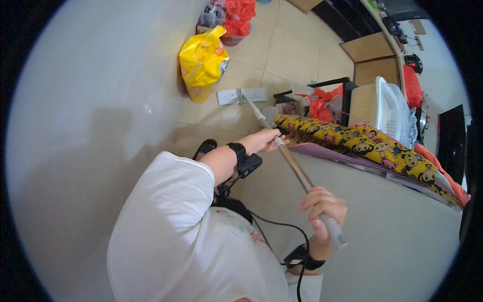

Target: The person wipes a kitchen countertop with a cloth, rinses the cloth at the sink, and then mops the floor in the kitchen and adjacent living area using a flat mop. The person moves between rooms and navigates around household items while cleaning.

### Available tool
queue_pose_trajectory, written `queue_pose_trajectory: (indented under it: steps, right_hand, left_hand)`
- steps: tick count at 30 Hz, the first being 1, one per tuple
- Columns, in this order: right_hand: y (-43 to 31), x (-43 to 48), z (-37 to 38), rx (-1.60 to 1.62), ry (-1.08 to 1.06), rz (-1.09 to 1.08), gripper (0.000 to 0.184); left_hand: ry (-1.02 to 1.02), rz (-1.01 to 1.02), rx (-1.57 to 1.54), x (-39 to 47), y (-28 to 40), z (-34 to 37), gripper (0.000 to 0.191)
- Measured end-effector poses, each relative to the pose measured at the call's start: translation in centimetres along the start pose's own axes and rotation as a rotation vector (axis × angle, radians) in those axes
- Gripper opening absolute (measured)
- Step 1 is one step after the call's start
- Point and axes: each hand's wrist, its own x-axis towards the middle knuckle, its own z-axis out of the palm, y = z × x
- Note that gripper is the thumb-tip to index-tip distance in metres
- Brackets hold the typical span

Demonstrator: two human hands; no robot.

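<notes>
A flat mop's metal pole (294,166) slants from the floor up toward my body. My left hand (267,140) is closed around its middle, just below a pale collar. Higher up, my right hand (325,208) wraps the pole near its grey end grip (334,232). At the far end, the white rectangular mop head (228,97) lies flat on the tiled floor (249,64). A yellow plastic bag (203,62) stands just left of the mop head. Black straps circle both wrists, and the left one carries a small black box (249,166).
Rolled yellow cartoon-print mats (362,147) lie along the right side. Behind them are a black-framed rack (345,102) with red bags (320,105) and a white plastic basket (388,109). A red-bagged basket (234,40) stands at the top. A black cable (286,225) hangs by my right arm.
</notes>
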Motion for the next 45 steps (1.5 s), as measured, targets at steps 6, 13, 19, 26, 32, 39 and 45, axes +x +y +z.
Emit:
queue_pose_trajectory:
  steps: [6,13,19,26,32,39,45]
  right_hand:
    - [1.1,-8.1,1.5,0.054,0.107,-0.100,0.048]
    - [-1.6,-23.9,3.5,0.100,0.101,-0.063,0.046]
    - [-6.0,-30.9,3.8,0.244,0.085,-0.049,0.048]
    - [-8.2,-31.9,2.3,0.173,0.107,-0.103,0.046]
    - [-6.7,-28.6,4.3,-0.011,0.081,-0.064,0.041]
    - [-4.7,-28.2,6.2,-0.069,0.182,0.149,0.040]
    - [-7.4,-28.5,5.2,0.055,0.398,0.126,0.049]
  left_hand:
    - [0.131,0.124,-0.013,0.9,-6.3,-3.0,0.009]
    - [0.171,-0.031,0.207,-4.6,-20.5,-7.1,0.013]
    - [0.179,-0.146,0.123,-11.4,-29.1,-9.5,0.009]
    - [0.224,-0.022,0.129,-13.4,-30.3,-7.0,0.011]
    - [0.173,-0.007,0.243,-8.5,-24.7,-6.6,0.014]
    - [0.236,-0.117,0.379,-5.7,-22.8,-8.2,0.014]
    - [0.206,-0.126,0.422,-10.3,-25.2,-6.8,0.013]
